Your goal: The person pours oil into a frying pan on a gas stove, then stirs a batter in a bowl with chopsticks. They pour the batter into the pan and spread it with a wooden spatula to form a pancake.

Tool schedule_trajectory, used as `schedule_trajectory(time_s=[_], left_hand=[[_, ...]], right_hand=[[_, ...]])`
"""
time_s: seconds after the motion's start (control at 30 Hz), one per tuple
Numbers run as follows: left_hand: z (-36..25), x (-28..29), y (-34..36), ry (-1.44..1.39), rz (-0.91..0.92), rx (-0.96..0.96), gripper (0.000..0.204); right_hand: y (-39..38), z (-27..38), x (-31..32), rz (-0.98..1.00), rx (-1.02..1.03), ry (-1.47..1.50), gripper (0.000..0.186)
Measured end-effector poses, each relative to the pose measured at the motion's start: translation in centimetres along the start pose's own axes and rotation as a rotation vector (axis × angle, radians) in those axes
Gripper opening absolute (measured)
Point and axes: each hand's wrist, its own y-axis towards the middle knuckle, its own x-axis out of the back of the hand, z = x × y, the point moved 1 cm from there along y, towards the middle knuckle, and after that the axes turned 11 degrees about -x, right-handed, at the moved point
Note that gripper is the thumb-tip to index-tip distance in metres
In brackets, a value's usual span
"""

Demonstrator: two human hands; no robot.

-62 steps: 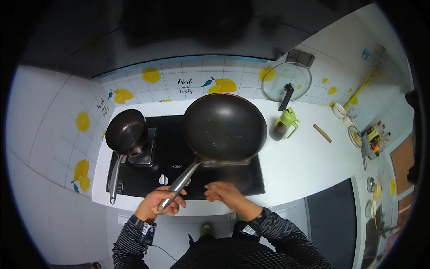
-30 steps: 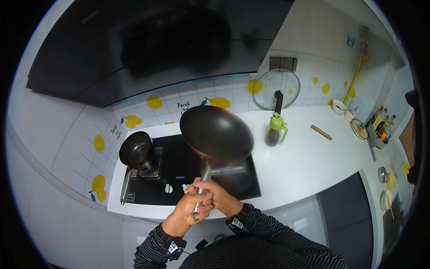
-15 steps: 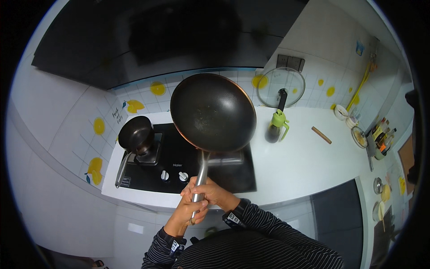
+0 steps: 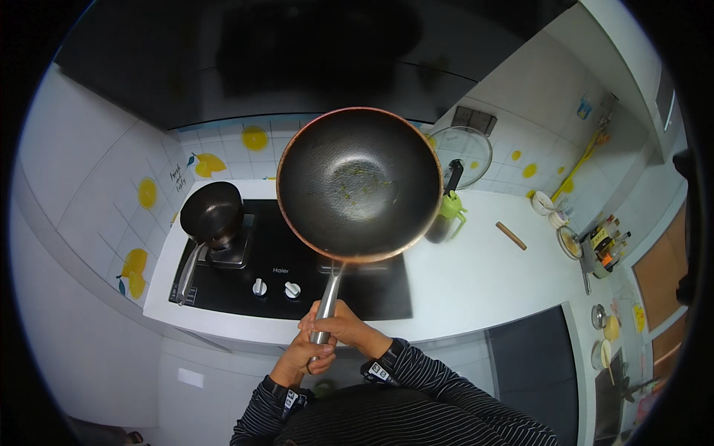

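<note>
Our left hand (image 4: 305,354) and right hand (image 4: 346,325) wrap the metal handle (image 4: 332,288); we should grip firmly, steady the wok (image 4: 359,186), avoid bumping the green-topped bottle (image 4: 451,207).

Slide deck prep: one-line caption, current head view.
Left grip and right grip hold a dark wok by its metal handle above a black stove, a smaller pan at left.
</note>
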Motion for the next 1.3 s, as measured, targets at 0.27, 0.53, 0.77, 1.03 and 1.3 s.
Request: schedule_trajectory(time_s=[0.27,0.53,0.77,1.03,1.3], left_hand=[[0.8,1.2,0.2,-0.129,0.04,0.061,0.029],[1.7,2.7,0.8,-0.227,0.155,0.094,0.02],[2.4,3.1,1.4,-0.372,0.251,0.085,0.02],[2.0,2.3,1.7,-0.421,0.267,0.131,0.012],[2.0,1.9,2.4,-0.629,0.38,0.164,0.023]], right_hand=[[-0.2,-1.1,0.5,-0.123,-0.095,0.006,0.009],[-0.3,-2.0,0.8,-0.262,-0.126,0.025,0.008],[-0.5,-1.4,0.4,-0.413,-0.164,-0.044,0.005],[-0.9,0.0,-0.2,-0.478,-0.192,-0.022,0.012],[-1.1,1.6,-0.5,-0.492,-0.232,-0.05,0.017]])
